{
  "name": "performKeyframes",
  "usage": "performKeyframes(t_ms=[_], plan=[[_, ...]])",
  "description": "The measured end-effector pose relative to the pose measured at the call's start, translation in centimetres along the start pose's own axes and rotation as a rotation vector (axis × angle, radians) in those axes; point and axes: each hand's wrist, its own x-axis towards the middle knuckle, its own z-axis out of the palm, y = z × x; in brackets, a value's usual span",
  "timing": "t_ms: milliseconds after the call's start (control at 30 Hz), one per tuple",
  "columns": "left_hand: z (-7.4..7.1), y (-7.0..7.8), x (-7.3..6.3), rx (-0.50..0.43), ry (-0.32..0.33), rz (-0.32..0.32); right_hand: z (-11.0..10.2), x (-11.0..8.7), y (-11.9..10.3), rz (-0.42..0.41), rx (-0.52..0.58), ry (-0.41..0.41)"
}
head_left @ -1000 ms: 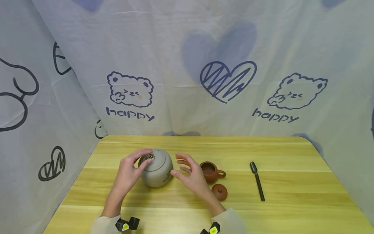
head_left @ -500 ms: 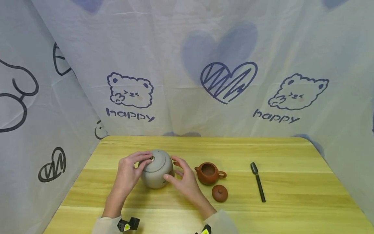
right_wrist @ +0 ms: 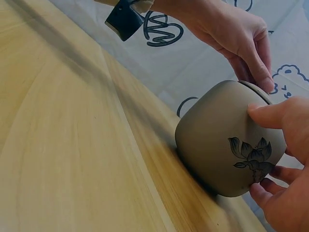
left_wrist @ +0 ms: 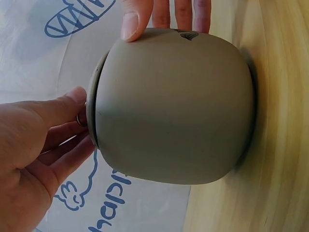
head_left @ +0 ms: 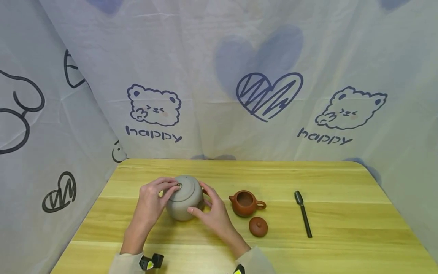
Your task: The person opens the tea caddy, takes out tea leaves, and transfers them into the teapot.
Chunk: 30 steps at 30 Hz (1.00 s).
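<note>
A grey ceramic jar (head_left: 180, 211) with a dark lotus drawing (right_wrist: 253, 154) stands upright on the left of the table. Its round lid (head_left: 187, 189) sits on top. With thumb and fingertips, my left hand (head_left: 150, 196) pinches the small metal ring (left_wrist: 81, 119) on the lid; the fingers partly hide it. My right hand (head_left: 216, 215) holds the jar from its right side, thumb at the front and fingers curved round behind. In the left wrist view, the lid's edge (left_wrist: 91, 108) shows a thin dark line where it meets the jar body.
To the right of the jar is a small lidless reddish-brown teapot (head_left: 243, 207), its lid (head_left: 258, 227) lying in front of it. A dark scoop (head_left: 303, 215) lies farther right. A printed cloth (head_left: 212, 114) hangs behind the table (head_left: 342, 213).
My right hand has moved left from beside the jar onto its side, uncovering the teapot's spout. The left fingers have come together on the lid's ring.
</note>
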Motion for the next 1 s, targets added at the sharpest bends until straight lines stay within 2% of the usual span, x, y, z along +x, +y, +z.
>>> performKeyframes(t_ms=[567,1000], plan=[[0.4,-0.06,-0.14,-0.037,0.027,-0.025,-0.01,-0.04,0.18,-0.008,-0.006,-0.002],[-0.42,0.12,0.49,-0.043,0.073,-0.015,-0.04,0.04,-0.13,0.014,0.012,0.0]])
